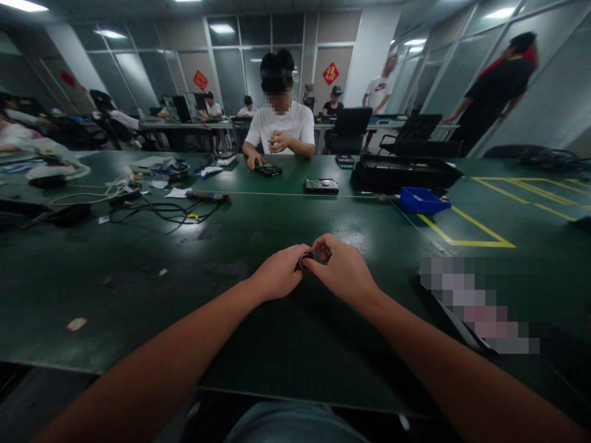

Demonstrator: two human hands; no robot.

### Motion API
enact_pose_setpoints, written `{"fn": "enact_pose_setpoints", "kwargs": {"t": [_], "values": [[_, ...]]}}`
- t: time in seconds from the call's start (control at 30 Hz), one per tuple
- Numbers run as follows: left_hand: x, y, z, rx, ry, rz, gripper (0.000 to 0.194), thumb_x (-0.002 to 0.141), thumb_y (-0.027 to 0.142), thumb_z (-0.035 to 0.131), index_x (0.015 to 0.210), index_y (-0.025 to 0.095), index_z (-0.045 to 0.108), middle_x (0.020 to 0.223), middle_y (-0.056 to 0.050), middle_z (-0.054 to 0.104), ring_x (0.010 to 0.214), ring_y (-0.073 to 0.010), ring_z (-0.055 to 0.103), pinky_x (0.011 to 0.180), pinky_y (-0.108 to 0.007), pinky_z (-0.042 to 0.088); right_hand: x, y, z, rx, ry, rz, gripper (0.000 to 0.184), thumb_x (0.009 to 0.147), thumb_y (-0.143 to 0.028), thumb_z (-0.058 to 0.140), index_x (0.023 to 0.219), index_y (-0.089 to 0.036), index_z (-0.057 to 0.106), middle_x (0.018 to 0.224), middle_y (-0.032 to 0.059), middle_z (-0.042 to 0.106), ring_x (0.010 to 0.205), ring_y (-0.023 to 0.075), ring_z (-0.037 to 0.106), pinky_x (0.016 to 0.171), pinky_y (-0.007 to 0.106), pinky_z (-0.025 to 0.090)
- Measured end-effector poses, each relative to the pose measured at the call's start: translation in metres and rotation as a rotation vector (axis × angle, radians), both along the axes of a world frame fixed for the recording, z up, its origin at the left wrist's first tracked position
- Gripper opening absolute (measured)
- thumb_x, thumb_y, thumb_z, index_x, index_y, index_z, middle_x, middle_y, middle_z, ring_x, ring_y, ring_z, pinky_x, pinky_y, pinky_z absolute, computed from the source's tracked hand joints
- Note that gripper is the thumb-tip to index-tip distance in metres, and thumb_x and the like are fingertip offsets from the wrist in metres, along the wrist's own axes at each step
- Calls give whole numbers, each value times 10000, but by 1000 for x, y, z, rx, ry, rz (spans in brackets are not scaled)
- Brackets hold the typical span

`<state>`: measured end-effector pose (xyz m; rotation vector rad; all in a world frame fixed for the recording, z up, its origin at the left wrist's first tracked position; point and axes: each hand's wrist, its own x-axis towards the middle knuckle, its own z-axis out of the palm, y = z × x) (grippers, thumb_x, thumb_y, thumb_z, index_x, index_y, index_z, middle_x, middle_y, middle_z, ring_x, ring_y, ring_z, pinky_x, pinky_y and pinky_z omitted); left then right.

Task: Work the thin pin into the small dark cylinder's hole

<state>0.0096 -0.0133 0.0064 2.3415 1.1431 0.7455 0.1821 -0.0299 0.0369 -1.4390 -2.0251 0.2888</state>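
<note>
Above the green table (217, 246) my two hands meet around a small round dark thing with a silvery ring-like rim (305, 261). Its kind cannot be made out, since my fingers cover most of it. My left hand (281, 272) wraps it from the left, fingers closed. From the right, my right hand (344, 266) pinches at its edge with thumb and bent fingers. Both forearms reach in from the lower corners of the view.
Across the table a person in a white shirt (295, 123) handles a hard drive (268, 170). Another hard drive (321, 185), a black tray (406, 173) and a blue bin (422, 201) lie ahead. Cables (157, 212) and an electric screwdriver (210, 196) are left; a blurred-out flat object (471, 307) is right.
</note>
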Motion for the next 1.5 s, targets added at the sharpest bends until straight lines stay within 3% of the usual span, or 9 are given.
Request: {"fn": "enact_pose_setpoints", "kwargs": {"t": [0.23,0.4,0.5,0.63,0.7,0.87,1.27,1.37,1.5], "values": [[-2,1,0,8,35,6,226,866,195,566,1088,215,603,1047,-56,656,913,-210,620,796,-333,480,1,1,-1,-15,47,-4,208,796,-345,698,930,-205,623,792,19,638,691,170,575,584,297,398],[-4,4,0,-1,-98,80,167,873,249,607,1038,223,596,995,-24,664,891,-186,613,779,-305,463,5,2,1,51,233,45,294,936,-314,515,1171,-170,617,993,91,686,872,206,637,761,348,486],[-6,6,0,-49,-175,158,165,865,239,615,1023,221,572,928,-5,657,829,-164,612,736,-281,458,8,1,6,124,269,66,284,972,-318,471,1134,-186,664,1078,97,687,975,216,635,839,365,481],[-7,8,1,-160,-255,225,187,890,281,589,1063,227,541,813,27,617,684,-133,598,644,-256,449,12,-3,13,195,230,24,242,929,-396,577,941,-205,726,865,58,697,778,193,629,705,334,470],[-8,8,1,-197,-279,232,190,900,290,577,1072,227,531,796,34,605,648,-125,597,625,-252,448,14,-6,15,206,279,1,264,941,-422,561,949,-208,716,758,30,691,678,173,619,650,319,463],[-9,9,1,-213,-287,234,189,896,283,581,1068,226,526,805,32,602,646,-124,611,624,-255,456,13,-10,11,234,482,50,272,975,-388,518,1142,-214,645,914,45,752,812,188,700,764,343,524],[-6,5,4,-217,-295,193,202,906,308,576,1086,231,528,785,36,589,646,-134,617,611,-260,456,11,-8,11,259,357,4,248,977,-365,512,1120,-203,634,931,54,760,825,192,702,761,338,509],[-7,5,3,-212,-278,206,205,904,305,576,1089,232,527,787,36,595,649,-135,617,614,-260,455,12,-8,12,254,330,-7,222,958,-376,541,1042,-207,657,890,49,754,777,186,687,705,319,495],[-8,7,0,-185,-255,197,202,904,304,573,1086,230,525,801,36,589,645,-128,601,626,-260,453,13,-9,13,274,217,-43,284,882,-464,644,749,-213,637,701,13,689,605,150,608,586,283,429]]}}
